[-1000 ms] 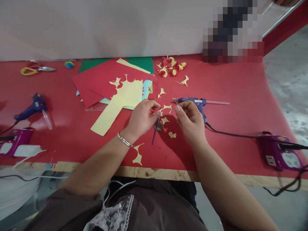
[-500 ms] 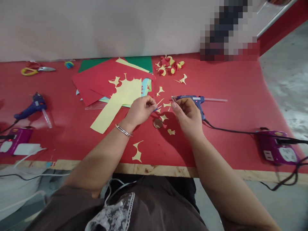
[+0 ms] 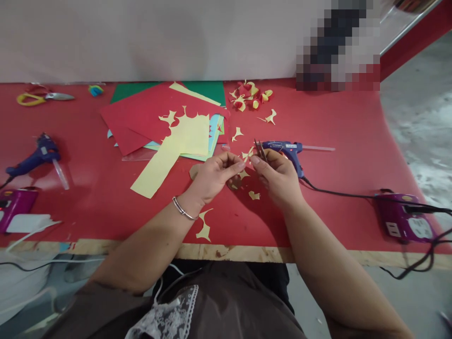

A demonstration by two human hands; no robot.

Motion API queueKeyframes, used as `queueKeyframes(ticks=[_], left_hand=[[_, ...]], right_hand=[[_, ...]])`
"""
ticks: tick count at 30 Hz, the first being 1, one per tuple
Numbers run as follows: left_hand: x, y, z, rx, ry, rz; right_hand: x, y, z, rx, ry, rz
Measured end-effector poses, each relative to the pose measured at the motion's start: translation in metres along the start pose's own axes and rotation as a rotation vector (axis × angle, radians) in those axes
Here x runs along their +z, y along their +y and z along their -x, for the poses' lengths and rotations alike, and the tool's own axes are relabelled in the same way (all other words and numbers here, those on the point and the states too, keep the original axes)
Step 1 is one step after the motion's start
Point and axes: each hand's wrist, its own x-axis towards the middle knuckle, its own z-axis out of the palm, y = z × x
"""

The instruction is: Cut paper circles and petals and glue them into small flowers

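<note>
at the far left of the red tabletop (image 3: 88, 202), a purple socket box (image 3: 24, 200) stands against a white adapter (image 3: 28, 223). a blue glue gun (image 3: 44, 151) lies just beyond, a clear stick (image 3: 60, 174) in its back end, with yellow-handled scissors (image 3: 33, 98) behind. next come layered paper sheets (image 3: 132, 125), a cut yellow sheet (image 3: 192, 134) on top. the left hand (image 3: 213, 176) has its fingers pinched on a thin yellow strip (image 3: 249, 153), above scattered scraps (image 3: 254, 195). a heap of red and yellow curls (image 3: 249, 95) sits beyond. the right hand (image 3: 280, 178) grips tweezers (image 3: 260, 149) in closed fingers, just beside the strip, tips pointing away from the person. behind that hand lies another glue gun (image 3: 291, 151), also loaded with a stick. at far right, another purple socket box (image 3: 386, 212) holds a black plug (image 3: 411, 210).
</note>
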Motion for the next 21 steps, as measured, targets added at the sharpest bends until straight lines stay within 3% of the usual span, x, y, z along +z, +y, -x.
queueKeyframes(ticks=[4, 8, 14, 21], left_hand=[[0.003, -0.003, 0.002, -0.052, -0.087, 0.105], [0.001, 0.003, 0.002, -0.211, -0.205, 0.274], [0.0, 0.011, 0.003, -0.455, -0.268, 0.542], [0.005, 0.012, 0.005, -0.518, -0.308, 0.651]], right_hand=[[0.003, -0.005, 0.003, 0.037, -0.065, -0.039], [0.003, -0.007, 0.004, 0.07, -0.116, -0.115], [0.003, -0.01, 0.007, 0.119, -0.151, -0.157], [0.004, -0.011, 0.009, 0.131, -0.145, -0.209]])
